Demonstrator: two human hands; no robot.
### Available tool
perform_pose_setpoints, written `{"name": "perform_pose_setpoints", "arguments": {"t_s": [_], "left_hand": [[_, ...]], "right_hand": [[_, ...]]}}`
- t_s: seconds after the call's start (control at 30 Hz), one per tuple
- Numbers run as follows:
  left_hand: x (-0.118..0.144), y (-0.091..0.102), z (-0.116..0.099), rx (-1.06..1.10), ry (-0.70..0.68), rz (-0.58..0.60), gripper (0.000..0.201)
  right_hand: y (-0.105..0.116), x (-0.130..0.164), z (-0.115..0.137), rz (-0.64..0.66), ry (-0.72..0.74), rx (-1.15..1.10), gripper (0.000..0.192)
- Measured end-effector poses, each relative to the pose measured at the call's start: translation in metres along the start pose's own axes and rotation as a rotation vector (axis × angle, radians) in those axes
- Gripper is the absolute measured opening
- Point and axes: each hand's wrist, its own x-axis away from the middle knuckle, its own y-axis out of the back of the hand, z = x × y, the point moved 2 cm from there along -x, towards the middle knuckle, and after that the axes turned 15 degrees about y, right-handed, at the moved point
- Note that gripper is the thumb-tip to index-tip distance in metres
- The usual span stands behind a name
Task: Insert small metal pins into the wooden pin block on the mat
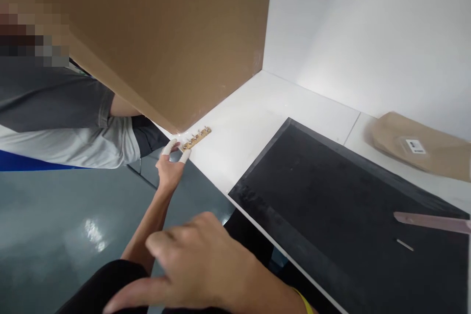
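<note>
My left hand (171,164) is at the table's edge, with pale finger cots on its thumb and at least one finger. Its thumb and fingertips close around the near end of a narrow tan strip (198,138) that carries a row of several small shiny metal pieces. The strip lies on the white tabletop beside the foot of a cardboard panel. Close to the camera, my right hand (206,265) hovers in front of the table, slightly blurred. Its thumb stands apart from the curled index finger, and nothing shows in it. A yellow band circles that wrist.
A black mat (331,196) covers the right of the white table (257,108). On it lie a pinkish flat bar (430,222) and a small metal pin (405,244). A brown paper package (441,157) rests behind. The tall cardboard panel (176,34) separates off a seated person (66,108).
</note>
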Motion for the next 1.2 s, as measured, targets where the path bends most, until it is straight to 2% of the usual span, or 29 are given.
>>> {"name": "perform_pose_setpoints", "arguments": {"t_s": [0.13, 0.17, 0.23, 0.3, 0.37, 0.4, 0.53, 0.63, 0.73, 0.83, 0.9, 1.0, 1.03, 1.1, 1.13, 1.2], "left_hand": [[0.003, 0.002, -0.007, -0.046, 0.028, -0.042, 0.035], [0.004, 0.003, -0.009, -0.056, 0.034, -0.054, 0.034], [0.006, 0.004, -0.013, -0.067, 0.047, -0.09, 0.04], [0.011, 0.005, -0.018, -0.069, 0.053, -0.127, 0.051], [0.018, 0.003, -0.025, -0.067, 0.048, -0.146, 0.056], [0.023, 0.002, -0.028, -0.065, 0.044, -0.148, 0.055], [0.044, -0.007, -0.044, -0.066, 0.038, -0.131, 0.053], [0.056, -0.015, -0.052, -0.084, 0.027, -0.103, 0.051], [0.06, -0.022, -0.055, -0.124, 0.017, -0.057, 0.044], [0.062, -0.023, -0.054, -0.165, 0.002, -0.019, 0.04], [0.063, -0.021, -0.052, -0.179, -0.017, -0.007, 0.049], [0.067, -0.014, -0.047, -0.18, -0.097, -0.01, 0.073], [0.069, -0.011, -0.044, -0.175, -0.128, -0.01, 0.077], [0.073, -0.007, -0.039, -0.155, -0.171, 0.01, 0.083], [0.076, -0.006, -0.036, -0.139, -0.177, 0.029, 0.087], [0.084, -0.004, -0.031, -0.1, -0.188, 0.078, 0.097]], "right_hand": [[-0.034, 0.069, -0.014, 0.007, -0.171, -0.066, 0.073], [-0.042, 0.088, -0.014, -0.052, -0.177, -0.101, 0.073], [-0.052, 0.128, -0.014, -0.268, -0.204, -0.17, 0.074], [-0.051, 0.166, -0.012, -0.407, -0.214, -0.259, 0.075], [-0.041, 0.196, -0.008, -0.472, -0.208, -0.386, 0.064], [-0.033, 0.208, -0.006, -0.546, -0.238, -0.411, 0.063], [-0.008, 0.238, 0.007, -0.799, -0.414, -0.475, 0.062], [-0.004, 0.241, 0.013, -0.875, -0.477, -0.503, 0.066], [-0.01, 0.238, 0.014, -0.898, -0.487, -0.52, 0.067], [-0.016, 0.237, 0.014, -0.866, -0.438, -0.535, 0.068], [-0.011, 0.236, 0.013, -0.801, -0.368, -0.527, 0.07], [0.023, 0.221, 0.005, -0.603, -0.277, -0.353, 0.063], [0.04, 0.209, -0.005, -0.488, -0.346, -0.212, 0.058], [0.079, 0.172, -0.036, -0.319, -0.375, 0.047, 0.042], [0.097, 0.148, -0.058, -0.208, -0.372, 0.144, 0.04], [0.121, 0.096, -0.112, 0.026, -0.337, 0.277, 0.047]]}}
